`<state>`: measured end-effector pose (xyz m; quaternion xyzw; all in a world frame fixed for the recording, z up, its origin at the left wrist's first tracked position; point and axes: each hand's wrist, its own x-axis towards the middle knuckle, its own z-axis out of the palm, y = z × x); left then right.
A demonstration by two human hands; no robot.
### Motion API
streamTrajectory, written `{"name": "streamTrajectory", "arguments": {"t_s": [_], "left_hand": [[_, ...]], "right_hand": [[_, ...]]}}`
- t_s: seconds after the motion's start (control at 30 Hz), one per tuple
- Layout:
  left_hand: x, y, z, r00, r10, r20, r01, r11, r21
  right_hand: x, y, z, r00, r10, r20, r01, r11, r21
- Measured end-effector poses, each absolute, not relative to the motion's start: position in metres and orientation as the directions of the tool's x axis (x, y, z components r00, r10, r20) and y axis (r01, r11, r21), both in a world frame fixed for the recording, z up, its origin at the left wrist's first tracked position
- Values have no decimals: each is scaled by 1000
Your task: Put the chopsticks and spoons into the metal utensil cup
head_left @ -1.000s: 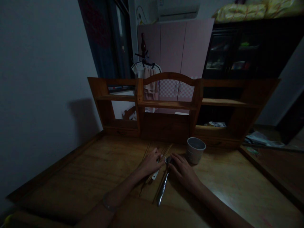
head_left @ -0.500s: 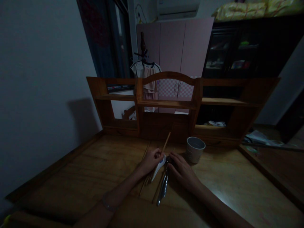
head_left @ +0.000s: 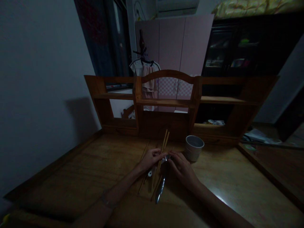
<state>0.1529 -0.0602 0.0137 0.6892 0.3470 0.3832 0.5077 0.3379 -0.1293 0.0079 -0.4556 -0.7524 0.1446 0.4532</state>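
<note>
My left hand [head_left: 152, 159] is closed around a pair of wooden chopsticks [head_left: 165, 139], held at a slant with their tops pointing away from me. A white spoon [head_left: 149, 173] is mostly hidden under that hand and the sticks. My right hand [head_left: 181, 166] curls its fingers at the shiny head of a metal spoon [head_left: 167, 157], close to the left fingertips; its exact grip is partly hidden. A silver handle [head_left: 160, 191] lies on the table below the hands. More chopsticks [head_left: 143, 183] rest on the wood to the left.
A grey cup [head_left: 194, 148] stands upright just beyond my right hand. The wooden tabletop [head_left: 95, 171] ends at a wooden shelf unit [head_left: 166, 103] at the back. A wall [head_left: 42, 79] borders the left side.
A second chopstick now stands beside the first in my left hand. The white spoon has become mostly covered. The right fingers have curled in, and one fewer silver handle shows on the table.
</note>
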Motion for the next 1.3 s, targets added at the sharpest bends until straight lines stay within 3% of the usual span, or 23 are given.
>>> {"name": "streamTrajectory", "arguments": {"t_s": [0.13, 0.2, 0.4, 0.63, 0.77, 0.9, 1.13, 1.3], "left_hand": [[160, -78, 24, 539, 829, 153, 39, -206, 978], [164, -85, 25, 576, 802, 157, 44, -223, 974], [167, -95, 27, 626, 767, 140, 93, -252, 963], [176, -99, 26, 642, 764, 71, -56, -45, 997], [182, -99, 25, 678, 727, 111, -209, 46, 977], [181, -98, 30, 619, 758, 204, -297, -14, 955], [177, -96, 28, 393, 864, 315, 15, -349, 937], [179, -99, 25, 378, 849, 369, 98, -433, 896]], "right_hand": [[333, -132, 16, -15, 923, 384, 301, 370, -879], [332, -133, 20, 9, 950, 311, 159, 305, -939], [334, -133, 29, 14, 967, 255, -46, 255, -966], [347, -134, 40, 1, 976, 216, -263, 209, -942], [355, -134, 47, 80, 959, 273, -193, 283, -939], [357, -135, 51, 150, 919, 364, -76, 378, -923], [360, -142, 52, 91, 816, 570, 340, 513, -788], [357, -144, 48, 3, 800, 600, 479, 526, -703]]}}
